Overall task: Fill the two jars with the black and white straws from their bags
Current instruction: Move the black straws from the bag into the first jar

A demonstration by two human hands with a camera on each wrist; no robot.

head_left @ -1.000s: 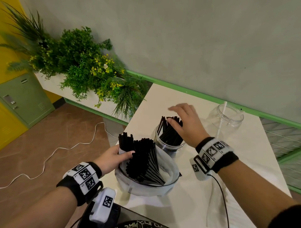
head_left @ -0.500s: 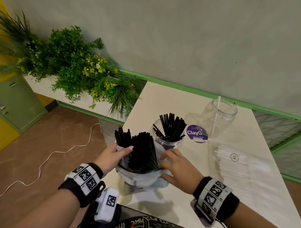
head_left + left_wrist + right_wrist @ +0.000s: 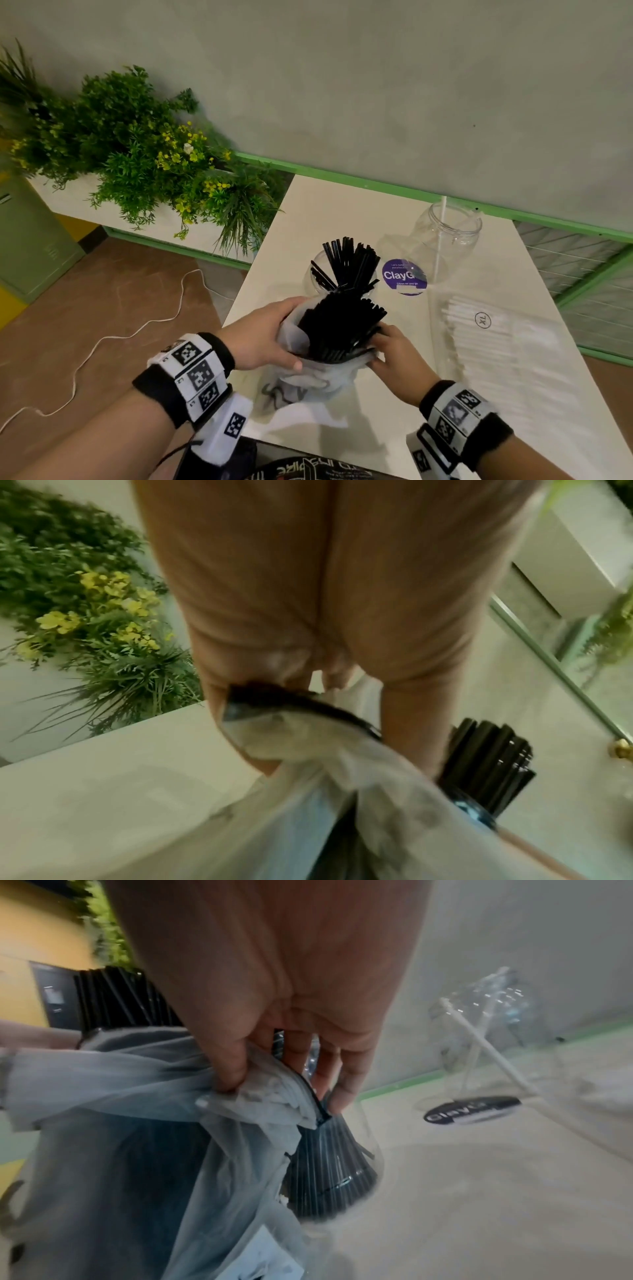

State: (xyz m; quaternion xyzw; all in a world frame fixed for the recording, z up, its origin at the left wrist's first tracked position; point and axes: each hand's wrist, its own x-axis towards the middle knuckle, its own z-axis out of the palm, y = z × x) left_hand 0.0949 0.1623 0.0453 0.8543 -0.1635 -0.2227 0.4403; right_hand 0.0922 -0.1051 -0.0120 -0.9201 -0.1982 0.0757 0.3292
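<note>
Since half a second back the bag of black straws (image 3: 310, 368) sits higher and tips toward the far jar, both hands closer round its mouth; a second back the right hand was over the jar, not on the bag. Far left: planter with green foliage and yellow flowers (image 3: 147, 161), white cable (image 3: 102, 337) trailing over the brown floor. Left hand (image 3: 255, 337) grips the left side of the bag's rolled-down rim, fingers curled round the plastic, thumb low on the near side; left wrist view shows thumb and fingers closed on the dark-edged rim (image 3: 304, 707). Black straws (image 3: 339, 325) stand bunched in the bag, leaning right and away, tops fanned above the rim. Just behind the bag, touching or nearly so, the near jar (image 3: 317, 277) holds a splayed bunch of black straws. Right hand (image 3: 399, 356) holds the bag's right side; right wrist view shows thumb and fingers pinching gathered plastic at the rim (image 3: 270, 1096). Right of the near jar, a purple round sticker (image 3: 404, 277) on the white table (image 3: 325, 209). Behind it the far jar (image 3: 445, 236), clear, holds one white straw (image 3: 440, 240) standing nearly upright. Far right, the bag of white straws (image 3: 496, 342) lies flat on the table, apart from both hands.
</note>
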